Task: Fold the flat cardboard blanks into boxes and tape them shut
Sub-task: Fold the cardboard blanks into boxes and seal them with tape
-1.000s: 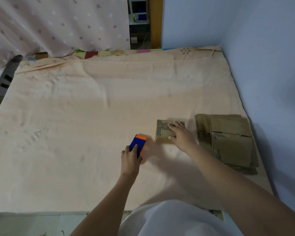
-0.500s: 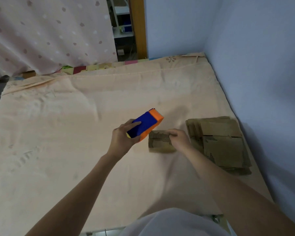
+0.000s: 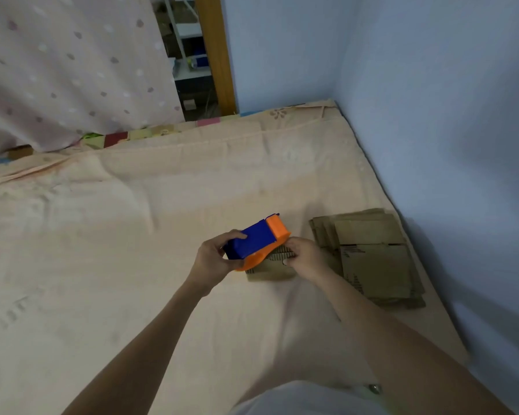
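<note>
A small folded cardboard box (image 3: pixel 271 271) lies on the peach sheet (image 3: pixel 132 235). My left hand (image 3: pixel 212 262) grips a blue and orange tape dispenser (image 3: pixel 253 241) and holds it tilted just above the box's left part, orange end pointing away from me. My right hand (image 3: pixel 307 257) sits on the box's right side. Its fingers curl over the box's top edge, right beside the dispenser's underside. Whether tape runs between the dispenser and the box is hidden.
A stack of flat cardboard blanks (image 3: pixel 372 259) lies to the right of the box, close to the blue wall (image 3: pixel 432 115). A dotted curtain (image 3: pixel 72 70) hangs past the sheet's far edge, beside a wooden door post (image 3: pixel 215 55).
My left hand lifted the tape dispenser off the sheet and carried it right, over the small box. My right hand stayed on the box, and its fingers curled.
</note>
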The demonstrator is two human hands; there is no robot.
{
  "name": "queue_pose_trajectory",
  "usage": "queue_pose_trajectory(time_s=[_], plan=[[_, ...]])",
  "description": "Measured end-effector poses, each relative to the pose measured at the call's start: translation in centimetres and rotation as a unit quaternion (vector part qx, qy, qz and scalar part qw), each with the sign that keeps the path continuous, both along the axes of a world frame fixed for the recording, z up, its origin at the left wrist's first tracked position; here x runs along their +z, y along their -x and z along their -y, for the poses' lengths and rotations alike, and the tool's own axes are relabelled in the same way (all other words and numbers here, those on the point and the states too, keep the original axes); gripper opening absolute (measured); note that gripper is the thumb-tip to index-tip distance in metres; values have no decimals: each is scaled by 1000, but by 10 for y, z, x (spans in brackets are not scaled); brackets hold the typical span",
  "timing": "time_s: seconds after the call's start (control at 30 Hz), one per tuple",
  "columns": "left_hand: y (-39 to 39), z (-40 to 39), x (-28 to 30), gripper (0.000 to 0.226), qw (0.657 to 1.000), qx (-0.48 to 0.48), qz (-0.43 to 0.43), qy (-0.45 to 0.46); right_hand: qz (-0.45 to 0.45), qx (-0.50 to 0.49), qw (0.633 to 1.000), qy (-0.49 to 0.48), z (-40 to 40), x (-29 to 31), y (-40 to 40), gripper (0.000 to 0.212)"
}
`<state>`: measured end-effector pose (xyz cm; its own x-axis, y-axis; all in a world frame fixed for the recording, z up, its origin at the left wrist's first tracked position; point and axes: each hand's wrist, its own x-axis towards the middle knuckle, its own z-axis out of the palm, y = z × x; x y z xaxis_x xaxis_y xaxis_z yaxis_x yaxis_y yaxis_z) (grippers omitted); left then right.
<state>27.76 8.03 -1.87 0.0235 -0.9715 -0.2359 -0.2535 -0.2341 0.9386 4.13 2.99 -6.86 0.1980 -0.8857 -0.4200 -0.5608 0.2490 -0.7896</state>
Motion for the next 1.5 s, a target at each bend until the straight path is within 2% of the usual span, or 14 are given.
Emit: queue_pose_trajectory(time_s=[0.17,0.3,0.47,0.6,0.67,0.77,0.8,0.87,0.93,1.0,1.1,1.17,1.37,1.5], plan=[[-7,3,-10,68,999,-29,39,-13,-63,-10,995,75,-15,-9,-4,39],[-14,6,-12,76,994,-66,89,-23,-66,-69,995,42,-21,-19,1,34],[-29,7,-11,77,958,-138,249,-4,-68,-57,995,50,-15,-15,1,32],[-29,4,-10,74,960,-142,242,8,-90,-37,994,56,-12,-14,1,26],[-30,3,-10,74,961,-140,238,8,-86,-75,990,83,-12,-9,-1,21],[-30,4,-10,73,957,-153,244,17,-39,-201,969,138,-8,9,-4,14],[-29,5,-9,72,956,-156,248,19,-15,-221,970,99,-4,14,-4,13],[-28,6,-7,72,955,-155,251,24,74,-234,965,-86,4,24,-6,16],[-27,8,-6,71,954,-157,254,24,177,-229,926,-242,6,35,-6,30],[-26,9,-4,70,952,-164,259,22,227,-207,906,-292,4,43,-4,32],[-26,9,-3,71,947,-172,268,25,270,-194,898,-288,1,50,0,24],[-26,9,-3,71,947,-172,271,25,261,-195,906,-271,2,49,0,19],[-24,13,0,72,932,-205,298,35,131,-205,956,-161,4,45,-7,13],[-20,19,6,72,922,-227,313,32,86,-206,965,-137,5,39,-8,13]])
